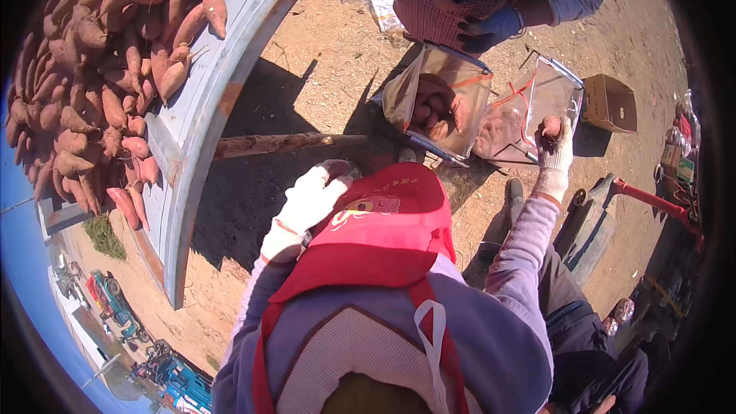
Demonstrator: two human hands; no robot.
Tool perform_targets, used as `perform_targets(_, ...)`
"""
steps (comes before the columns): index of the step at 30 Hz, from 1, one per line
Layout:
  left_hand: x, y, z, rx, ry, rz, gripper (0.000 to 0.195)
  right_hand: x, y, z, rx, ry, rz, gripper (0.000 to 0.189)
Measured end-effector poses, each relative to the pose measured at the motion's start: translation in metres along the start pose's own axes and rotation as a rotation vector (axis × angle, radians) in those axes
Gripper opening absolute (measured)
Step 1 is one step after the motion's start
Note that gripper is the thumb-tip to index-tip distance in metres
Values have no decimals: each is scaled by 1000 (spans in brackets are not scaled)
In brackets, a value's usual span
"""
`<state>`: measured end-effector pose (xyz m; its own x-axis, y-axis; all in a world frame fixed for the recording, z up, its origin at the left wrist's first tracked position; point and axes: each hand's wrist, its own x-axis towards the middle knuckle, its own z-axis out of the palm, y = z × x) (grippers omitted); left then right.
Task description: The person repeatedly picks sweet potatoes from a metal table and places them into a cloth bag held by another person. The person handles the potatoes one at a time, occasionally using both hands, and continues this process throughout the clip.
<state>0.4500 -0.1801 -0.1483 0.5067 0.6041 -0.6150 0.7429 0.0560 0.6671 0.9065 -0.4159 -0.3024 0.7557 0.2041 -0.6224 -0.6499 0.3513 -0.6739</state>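
Observation:
My right hand [556,146], in a white knit glove, grips a sweet potato [551,126] at the near edge of a clear plastic bag [503,126] hung on a metal frame. To its left, a second framed clear bag [399,98] holds several sweet potatoes [434,104]. My left hand [315,192], gloved in white, is beside the red apron [379,224] on my front; a dark reddish thing shows at its fingers, too hidden to name. A large heap of sweet potatoes [109,63] lies on a grey-blue metal bed [230,69] at the left.
A co-worker's gloved hand [489,29] is just beyond the bags. An open cardboard box [609,103] stands to their right, above a platform scale [592,236] with a red post. A wooden pole [287,142] extends from under the bed. Another person's legs [566,287] are at the right.

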Motion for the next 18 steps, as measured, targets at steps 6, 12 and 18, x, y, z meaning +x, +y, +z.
perform_targets(6,-23,5,-22,82,27,110,48,-8,-5,-3,-275,-203,56,56)
perform_targets(12,-85,-21,-120,-189,309,319,31,-45,91,54,-254,-286,222,46)
perform_targets(18,-119,-82,-282,347,1100,-103,36,-154,163,193,-221,-943,547,35)
